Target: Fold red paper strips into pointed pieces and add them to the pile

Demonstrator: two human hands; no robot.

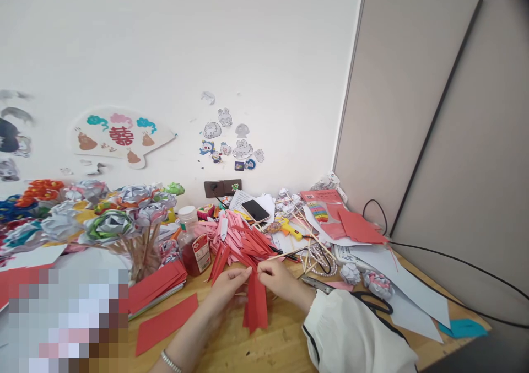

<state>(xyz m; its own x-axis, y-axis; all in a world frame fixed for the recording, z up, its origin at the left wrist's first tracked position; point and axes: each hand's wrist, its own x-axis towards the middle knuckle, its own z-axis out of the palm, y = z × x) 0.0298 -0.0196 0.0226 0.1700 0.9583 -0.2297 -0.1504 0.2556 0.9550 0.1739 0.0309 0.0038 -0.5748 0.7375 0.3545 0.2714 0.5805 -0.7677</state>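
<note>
The left hand (231,286) pinches the red paper (257,301) over the wooden surface (285,337); the right hand (279,278), fingers curled, seems to grip its upper part too; light, even pressure should keep edges neat; the white sleeve (355,331) is best kept off the scissors (317,284) close by.

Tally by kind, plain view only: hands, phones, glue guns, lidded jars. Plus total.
Hands: 2 (left hand, right hand)
Phone: 1
Glue gun: 1
Jar: 1
Total: 5
Red paper at the fingers left out: the pieces overlap too much to count.
</note>
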